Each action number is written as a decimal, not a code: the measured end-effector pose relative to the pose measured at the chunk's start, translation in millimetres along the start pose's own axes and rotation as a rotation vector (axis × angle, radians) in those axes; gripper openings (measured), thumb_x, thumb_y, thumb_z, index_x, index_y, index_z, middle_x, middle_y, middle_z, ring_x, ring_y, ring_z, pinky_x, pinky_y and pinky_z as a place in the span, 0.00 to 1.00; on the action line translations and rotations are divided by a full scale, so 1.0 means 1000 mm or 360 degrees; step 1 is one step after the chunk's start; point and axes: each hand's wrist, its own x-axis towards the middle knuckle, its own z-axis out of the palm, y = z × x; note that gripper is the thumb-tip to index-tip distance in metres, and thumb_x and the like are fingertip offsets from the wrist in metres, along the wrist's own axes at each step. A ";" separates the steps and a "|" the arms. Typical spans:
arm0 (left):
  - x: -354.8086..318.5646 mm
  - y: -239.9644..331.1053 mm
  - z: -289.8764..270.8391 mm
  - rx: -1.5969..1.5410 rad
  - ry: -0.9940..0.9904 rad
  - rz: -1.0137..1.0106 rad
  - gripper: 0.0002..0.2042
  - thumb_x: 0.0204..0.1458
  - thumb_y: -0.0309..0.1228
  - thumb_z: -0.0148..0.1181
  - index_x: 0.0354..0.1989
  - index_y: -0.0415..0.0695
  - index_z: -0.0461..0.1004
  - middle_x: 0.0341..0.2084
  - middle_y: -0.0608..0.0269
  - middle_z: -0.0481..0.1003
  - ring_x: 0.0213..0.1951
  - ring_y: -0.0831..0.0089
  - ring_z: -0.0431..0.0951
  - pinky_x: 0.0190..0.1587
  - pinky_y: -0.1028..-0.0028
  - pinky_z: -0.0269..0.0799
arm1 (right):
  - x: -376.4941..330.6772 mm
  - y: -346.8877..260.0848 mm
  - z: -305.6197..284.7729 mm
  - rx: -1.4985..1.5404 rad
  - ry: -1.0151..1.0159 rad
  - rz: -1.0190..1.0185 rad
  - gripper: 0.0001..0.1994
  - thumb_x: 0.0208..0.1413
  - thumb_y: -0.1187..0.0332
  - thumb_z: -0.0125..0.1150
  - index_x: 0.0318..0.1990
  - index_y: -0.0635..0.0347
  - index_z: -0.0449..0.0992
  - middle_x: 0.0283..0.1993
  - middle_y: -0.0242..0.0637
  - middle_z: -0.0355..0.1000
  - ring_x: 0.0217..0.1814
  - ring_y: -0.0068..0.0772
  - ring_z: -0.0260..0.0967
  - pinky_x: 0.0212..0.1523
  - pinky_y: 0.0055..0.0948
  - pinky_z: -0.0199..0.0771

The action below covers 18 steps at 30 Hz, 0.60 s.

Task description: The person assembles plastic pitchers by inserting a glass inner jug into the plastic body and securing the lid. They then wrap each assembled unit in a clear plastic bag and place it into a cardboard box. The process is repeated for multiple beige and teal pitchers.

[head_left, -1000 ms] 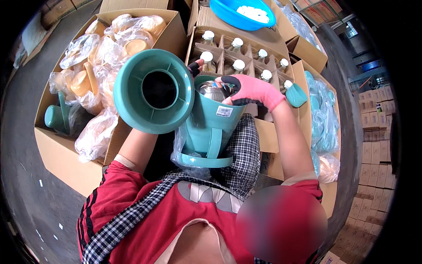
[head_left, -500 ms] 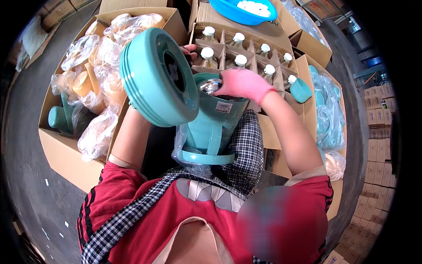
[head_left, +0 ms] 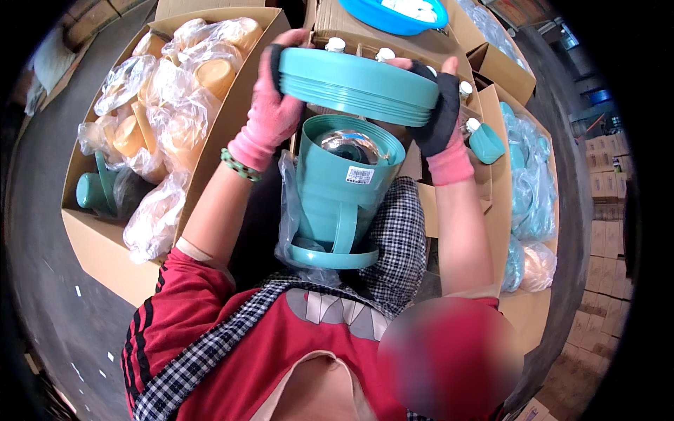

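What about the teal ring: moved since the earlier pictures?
Yes: judged against the bottle carton, the teal ring has moved right and farther up the picture.

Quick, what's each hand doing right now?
Left hand: holding the round teal part by its left side.
Right hand: holding its right side.

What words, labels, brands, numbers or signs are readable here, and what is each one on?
None can be read clearly enough to quote:
White sticker on the teal jug: dark print, too small to read.
Grey-and-white print on the red shirt: no readable word.
Stacked cartons at right: any marks are too small and blurred.
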 end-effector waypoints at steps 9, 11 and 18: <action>-0.037 0.006 -0.005 -0.0218 -0.0606 -0.0859 0.44 0.36 0.45 0.64 0.58 0.38 0.45 0.52 0.55 0.55 0.55 0.69 0.54 0.57 0.72 0.48 | -0.022 0.081 -0.083 -0.0633 0.0092 -0.0131 0.31 0.56 0.47 0.33 0.54 0.69 0.55 0.55 0.45 0.58 0.57 0.33 0.55 0.57 0.29 0.53; -0.041 0.010 -0.005 -0.0127 -0.0621 -0.0876 0.40 0.38 0.42 0.62 0.57 0.37 0.48 0.51 0.54 0.56 0.55 0.67 0.54 0.56 0.71 0.49 | -0.021 0.081 -0.086 -0.0635 0.0046 -0.0168 0.27 0.56 0.54 0.36 0.54 0.69 0.56 0.56 0.46 0.57 0.58 0.35 0.55 0.58 0.30 0.53; -0.048 0.031 0.011 0.0611 -0.0715 -0.0592 0.28 0.47 0.39 0.52 0.51 0.33 0.52 0.51 0.41 0.52 0.55 0.52 0.53 0.57 0.66 0.49 | -0.010 0.078 -0.090 0.0117 -0.0002 0.0278 0.21 0.56 0.58 0.40 0.48 0.66 0.65 0.50 0.42 0.63 0.51 0.30 0.60 0.53 0.25 0.58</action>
